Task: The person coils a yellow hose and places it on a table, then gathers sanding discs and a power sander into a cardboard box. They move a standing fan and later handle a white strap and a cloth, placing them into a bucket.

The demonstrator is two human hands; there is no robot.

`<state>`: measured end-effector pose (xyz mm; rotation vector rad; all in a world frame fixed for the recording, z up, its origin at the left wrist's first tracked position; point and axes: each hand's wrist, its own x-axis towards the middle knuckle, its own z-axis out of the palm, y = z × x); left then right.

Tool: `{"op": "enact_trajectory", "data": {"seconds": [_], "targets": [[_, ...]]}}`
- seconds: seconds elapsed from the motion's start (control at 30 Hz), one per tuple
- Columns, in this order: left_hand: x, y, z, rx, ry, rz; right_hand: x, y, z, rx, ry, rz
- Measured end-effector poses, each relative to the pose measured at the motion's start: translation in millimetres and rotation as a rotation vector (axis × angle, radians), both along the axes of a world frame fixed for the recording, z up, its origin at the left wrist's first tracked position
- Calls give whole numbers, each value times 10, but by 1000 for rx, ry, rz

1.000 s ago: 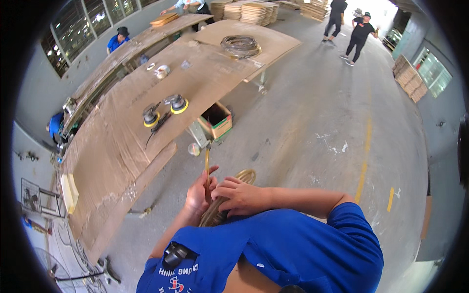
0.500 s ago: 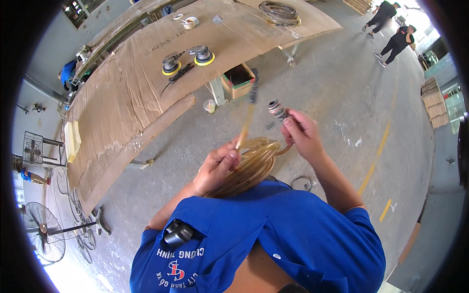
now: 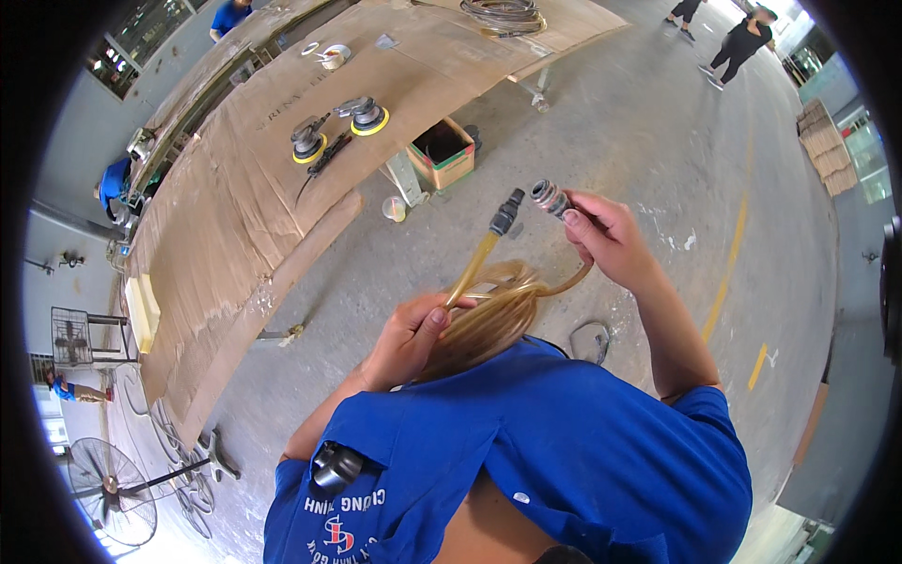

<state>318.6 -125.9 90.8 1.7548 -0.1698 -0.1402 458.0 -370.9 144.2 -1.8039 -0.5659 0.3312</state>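
Note:
My left hand [image 3: 413, 336] is closed around a yellowish clear air hose [image 3: 473, 268], a short way below its end. A dark plug fitting [image 3: 507, 212] tips that end and points up and to the right. In my right hand [image 3: 609, 235] is a metal hose coupler [image 3: 552, 199], its open mouth facing up and left. Fitting and coupler are close together but apart. The hose's coiled loops [image 3: 498, 315] hang between my hands against my front, and one strand curves up to the right hand.
A cardboard-covered table [image 3: 221, 193] stands ahead to the left, bearing two sanders [image 3: 308, 141], a white tub [image 3: 335, 57] and a coiled hose [image 3: 503, 14]. Beneath its edge sits a cardboard box [image 3: 442, 169]. A standing fan [image 3: 111, 484] is at lower left. Two people are at far right.
The hose end with its dark fitting has tilted right toward the coupler. My right hand has shifted slightly right, and the whole view has turned a little.

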Motion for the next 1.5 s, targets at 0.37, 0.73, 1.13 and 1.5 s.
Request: {"op": "enact_trajectory", "data": {"seconds": [0.37, 0.73, 1.13, 1.5], "targets": [[6, 115, 58, -76, 57, -134, 118, -164, 207, -222, -8, 244], [187, 209, -53, -255, 218, -178, 324, -244, 209, -370, 138, 464], [260, 86, -53, -427, 289, -250, 127, -179, 284, -426, 217, 536], [584, 64, 257, -176, 485, -504, 35, -156, 333, -478, 59, 588]]}}
